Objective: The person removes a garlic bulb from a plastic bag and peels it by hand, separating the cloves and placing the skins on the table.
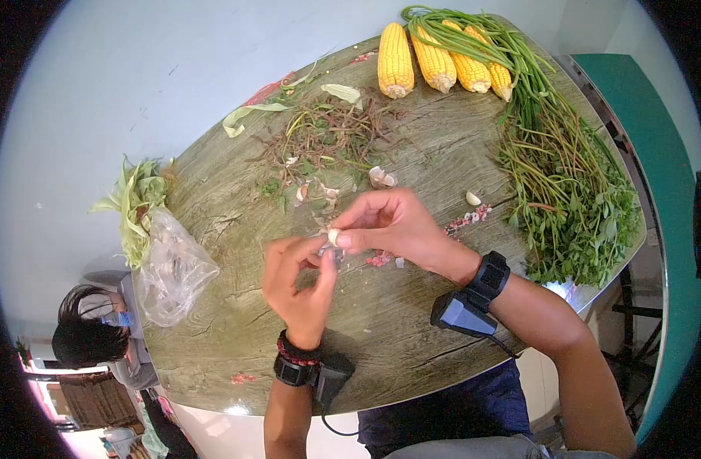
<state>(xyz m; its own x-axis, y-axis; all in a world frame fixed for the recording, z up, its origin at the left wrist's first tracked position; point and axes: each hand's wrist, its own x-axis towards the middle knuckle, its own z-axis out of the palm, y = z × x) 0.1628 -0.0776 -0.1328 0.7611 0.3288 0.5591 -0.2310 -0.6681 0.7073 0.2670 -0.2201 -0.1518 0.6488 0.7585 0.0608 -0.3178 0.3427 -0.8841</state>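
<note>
Over the middle of the table, a pale garlic clove (334, 236) is pinched between the thumb and fingers of my right hand (396, 228). My left hand (297, 284) meets it from the left, thumb and index finger closed at the clove's lower side, where a bit of thin skin seems to show. Just beyond my fingers lie a partly broken garlic bulb (382, 177) and loose garlic skins (329, 193). A peeled clove (473, 198) rests on the wood to the right of my right hand.
Corn cobs (396, 63) and long green beans (511, 53) lie at the far right, above leafy greens (576, 214). Stems and scraps (327, 134) are heaped at the back. A plastic bag (174, 268) and husks (136, 199) sit left; a person (94, 325) is beyond.
</note>
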